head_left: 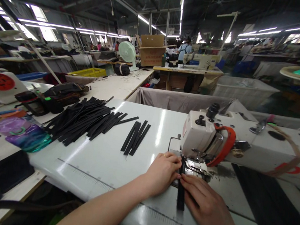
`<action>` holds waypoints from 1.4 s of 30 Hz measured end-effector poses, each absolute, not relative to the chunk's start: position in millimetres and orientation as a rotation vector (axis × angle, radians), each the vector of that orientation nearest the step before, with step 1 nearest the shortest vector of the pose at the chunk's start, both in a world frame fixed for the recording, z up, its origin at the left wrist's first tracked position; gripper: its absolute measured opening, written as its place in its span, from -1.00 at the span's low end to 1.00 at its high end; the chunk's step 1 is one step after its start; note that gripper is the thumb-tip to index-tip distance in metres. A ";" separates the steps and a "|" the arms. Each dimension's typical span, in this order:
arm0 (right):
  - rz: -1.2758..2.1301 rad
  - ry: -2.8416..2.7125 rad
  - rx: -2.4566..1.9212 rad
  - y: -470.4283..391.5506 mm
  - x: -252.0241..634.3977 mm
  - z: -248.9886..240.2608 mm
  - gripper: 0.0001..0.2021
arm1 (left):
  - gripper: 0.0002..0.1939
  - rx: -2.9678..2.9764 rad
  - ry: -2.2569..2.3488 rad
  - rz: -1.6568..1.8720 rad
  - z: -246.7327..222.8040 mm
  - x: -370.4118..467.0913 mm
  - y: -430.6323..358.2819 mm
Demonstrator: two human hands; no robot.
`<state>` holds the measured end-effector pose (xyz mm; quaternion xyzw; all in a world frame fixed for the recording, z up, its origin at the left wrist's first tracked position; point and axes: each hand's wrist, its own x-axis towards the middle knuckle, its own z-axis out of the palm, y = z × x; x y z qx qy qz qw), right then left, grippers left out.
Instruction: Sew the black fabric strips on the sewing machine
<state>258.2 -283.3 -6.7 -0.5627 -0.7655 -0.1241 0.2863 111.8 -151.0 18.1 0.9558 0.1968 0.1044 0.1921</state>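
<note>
A narrow black fabric strip [180, 199] lies lengthwise under the head of a white sewing machine [199, 132], its near end pointing toward me. My left hand [162, 172] has its fingers bent and closed on the strip's left edge, close to the needle area. From the other side, my right hand [206, 202] grips the strip's right edge with its fingers together, just in front of the metal presser plate [196, 167]. The strip's far end is hidden by the left fingers and the machine. Several cut black strips [135, 138] lie side by side left of the machine.
A large pile of black strips [84, 119] covers the table's left part, beside a purple-and-teal pouch [23, 132]. Long black fabric [271, 209] lies under the machine arm at right. Beyond stand a green fan [127, 52], a cardboard box [152, 51] and a co-worker [184, 51].
</note>
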 end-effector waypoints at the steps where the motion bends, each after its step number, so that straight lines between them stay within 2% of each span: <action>1: -0.323 -2.046 -1.511 -284.3 258.8 -7.3 -0.76 | -0.80 2.691 0.560 0.279 18.9 112.3 -151.9; 14: -0.199 -1.972 -1.555 -284.8 258.9 -3.8 -0.76 | -0.77 2.711 0.578 0.284 17.1 116.6 -151.3; 27: -0.016 -1.912 -1.505 -289.4 256.8 5.5 -0.83 | -0.87 2.664 0.575 0.372 18.5 119.9 -145.2; 34: -0.072 -1.907 -1.568 -282.7 266.3 -5.4 -0.83 | -0.85 2.682 0.558 0.382 19.4 121.3 -143.9; 42: -0.235 -1.931 -1.707 -272.4 270.7 -7.6 -0.74 | -0.88 2.699 0.547 0.441 14.4 121.8 -145.1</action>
